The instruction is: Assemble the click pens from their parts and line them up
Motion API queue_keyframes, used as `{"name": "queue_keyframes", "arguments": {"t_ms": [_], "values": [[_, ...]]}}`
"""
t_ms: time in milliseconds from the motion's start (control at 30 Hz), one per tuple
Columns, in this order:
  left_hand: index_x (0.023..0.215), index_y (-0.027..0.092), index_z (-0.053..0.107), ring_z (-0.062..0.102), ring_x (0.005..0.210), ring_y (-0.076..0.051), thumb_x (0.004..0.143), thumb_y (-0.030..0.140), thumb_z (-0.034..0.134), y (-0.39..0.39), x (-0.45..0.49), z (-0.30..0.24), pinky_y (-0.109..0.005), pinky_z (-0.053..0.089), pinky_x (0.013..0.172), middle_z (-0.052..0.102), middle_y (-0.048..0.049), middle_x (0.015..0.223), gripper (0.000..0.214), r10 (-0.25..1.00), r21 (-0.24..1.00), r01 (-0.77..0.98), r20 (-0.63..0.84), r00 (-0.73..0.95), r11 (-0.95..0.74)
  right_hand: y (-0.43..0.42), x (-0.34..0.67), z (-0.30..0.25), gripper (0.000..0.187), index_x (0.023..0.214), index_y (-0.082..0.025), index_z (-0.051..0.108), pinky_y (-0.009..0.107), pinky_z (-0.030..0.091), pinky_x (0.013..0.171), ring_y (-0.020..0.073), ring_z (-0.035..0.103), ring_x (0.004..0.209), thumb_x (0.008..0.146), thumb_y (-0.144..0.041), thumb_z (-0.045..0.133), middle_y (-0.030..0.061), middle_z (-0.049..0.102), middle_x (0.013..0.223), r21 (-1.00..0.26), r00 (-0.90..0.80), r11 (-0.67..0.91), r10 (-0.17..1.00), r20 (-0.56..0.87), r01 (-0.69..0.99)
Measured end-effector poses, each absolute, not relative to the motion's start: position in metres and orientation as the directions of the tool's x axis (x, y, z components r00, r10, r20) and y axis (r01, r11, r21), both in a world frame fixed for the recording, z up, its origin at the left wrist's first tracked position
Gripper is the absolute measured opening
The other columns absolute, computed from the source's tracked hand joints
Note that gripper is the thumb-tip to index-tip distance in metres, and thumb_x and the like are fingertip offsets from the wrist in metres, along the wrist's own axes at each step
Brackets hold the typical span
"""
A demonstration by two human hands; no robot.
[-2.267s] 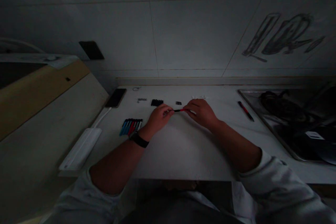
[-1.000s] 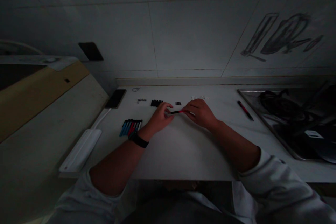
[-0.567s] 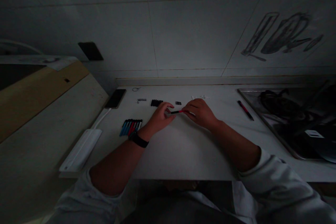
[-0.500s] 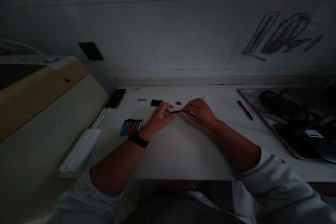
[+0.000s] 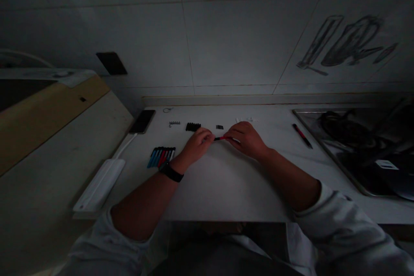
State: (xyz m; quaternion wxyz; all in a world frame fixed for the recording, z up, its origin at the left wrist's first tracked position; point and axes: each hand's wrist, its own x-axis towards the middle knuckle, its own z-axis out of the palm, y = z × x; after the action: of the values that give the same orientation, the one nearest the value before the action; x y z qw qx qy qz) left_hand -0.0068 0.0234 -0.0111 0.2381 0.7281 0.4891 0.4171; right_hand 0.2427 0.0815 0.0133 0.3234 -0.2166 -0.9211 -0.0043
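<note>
Left hand point(image 5: 198, 145) pinching the black end of a red-and-black pen point(image 5: 223, 138), right hand point(image 5: 246, 139) pinching its red end; pen spans the gap between both grips. Small black pieces point(image 5: 220, 127) just beyond the grip, black tubes point(image 5: 193, 127) beyond left fingers, coloured barrels point(image 5: 161, 156) left of grip, second pen point(image 5: 303, 136) well right.

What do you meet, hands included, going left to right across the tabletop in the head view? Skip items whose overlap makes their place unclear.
White elongated box → phone → small metallic parts → left hand → held red-and-black pen → right hand → loose pen
</note>
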Motion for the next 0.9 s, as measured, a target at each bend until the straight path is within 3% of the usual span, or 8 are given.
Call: {"name": "queue_keyframes", "arguments": {"t_ms": [100, 233, 567, 700, 800, 900], "values": [[0.085, 0.019, 0.071, 0.064, 0.108, -0.021, 0.105, 0.035, 0.050, 0.0250, -0.0067, -0.0116, -0.043, 0.051, 0.105, 0.065, -0.0083, 0.109, 0.033, 0.913, 0.747, 0.525, 0.343, 0.222, -0.408, 0.0812, 0.2424, 0.0135, 0.018, 0.104, -0.024, 0.077, 0.041, 0.044, 0.089, 0.0231, 0.066, 0.092, 0.102, -0.033, 0.062, 0.0086, 0.077, 0.100, -0.130, -0.704, 0.911, 0.388, 0.596, 0.392], [0.089, 0.019, 0.072, 0.063, 0.112, -0.021, 0.101, 0.034, 0.058, 0.0255, -0.0073, -0.0132, -0.043, 0.053, 0.105, 0.063, -0.0091, 0.117, 0.024, 0.916, 0.748, 0.531, 0.347, 0.200, -0.399, 0.0808, 0.2427, 0.0135, 0.017, 0.103, -0.024, 0.078, 0.043, 0.045, 0.091, 0.0233, 0.067, 0.092, 0.101, -0.031, 0.063, 0.0079, 0.077, 0.098, -0.139, -0.707, 0.911, 0.392, 0.589, 0.389], [0.092, 0.019, 0.072, 0.061, 0.117, -0.023, 0.092, 0.023, 0.072, 0.0206, -0.0070, -0.0091, -0.041, 0.058, 0.096, 0.059, -0.0097, 0.123, 0.004, 0.896, 0.707, 0.565, 0.417, 0.152, -0.425, 0.0807, 0.2417, 0.0124, 0.014, 0.099, -0.024, 0.079, 0.042, 0.045, 0.089, 0.0234, 0.069, 0.090, 0.098, -0.030, 0.066, 0.0065, 0.079, 0.095, -0.157, -0.699, 0.904, 0.410, 0.585, 0.398], [0.094, 0.019, 0.073, 0.062, 0.114, -0.022, 0.090, 0.022, 0.075, 0.0219, -0.0079, -0.0110, -0.035, 0.060, 0.086, 0.059, -0.0097, 0.123, 0.005, 0.886, 0.694, 0.574, 0.444, 0.135, -0.436, 0.0813, 0.2418, 0.0114, 0.015, 0.099, -0.024, 0.079, 0.041, 0.046, 0.089, 0.0222, 0.070, 0.088, 0.098, -0.030, 0.065, 0.0058, 0.079, 0.094, -0.180, -0.700, 0.899, 0.425, 0.574, 0.398], [0.097, 0.020, 0.074, 0.063, 0.111, -0.021, 0.091, 0.026, 0.073, 0.0241, -0.0097, -0.0114, -0.030, 0.060, 0.078, 0.059, -0.0093, 0.122, 0.008, 0.890, 0.722, 0.557, 0.450, 0.072, -0.410, 0.0844, 0.2448, 0.0113, 0.016, 0.104, -0.024, 0.078, 0.042, 0.047, 0.090, 0.0234, 0.070, 0.088, 0.096, -0.034, 0.069, 0.0070, 0.078, 0.095, -0.238, -0.652, 0.868, 0.486, 0.581, 0.435], [0.098, 0.021, 0.074, 0.062, 0.115, -0.022, 0.094, 0.031, 0.071, 0.0262, -0.0120, -0.0114, -0.029, 0.060, 0.076, 0.060, -0.0095, 0.123, 0.012, 0.895, 0.777, 0.510, 0.445, -0.029, -0.370, 0.0888, 0.2469, 0.0116, 0.023, 0.108, -0.024, 0.076, 0.043, 0.051, 0.090, 0.0249, 0.071, 0.092, 0.092, -0.040, 0.074, 0.0082, 0.078, 0.101, -0.430, -0.523, 0.795, 0.605, 0.600, 0.427]]}}
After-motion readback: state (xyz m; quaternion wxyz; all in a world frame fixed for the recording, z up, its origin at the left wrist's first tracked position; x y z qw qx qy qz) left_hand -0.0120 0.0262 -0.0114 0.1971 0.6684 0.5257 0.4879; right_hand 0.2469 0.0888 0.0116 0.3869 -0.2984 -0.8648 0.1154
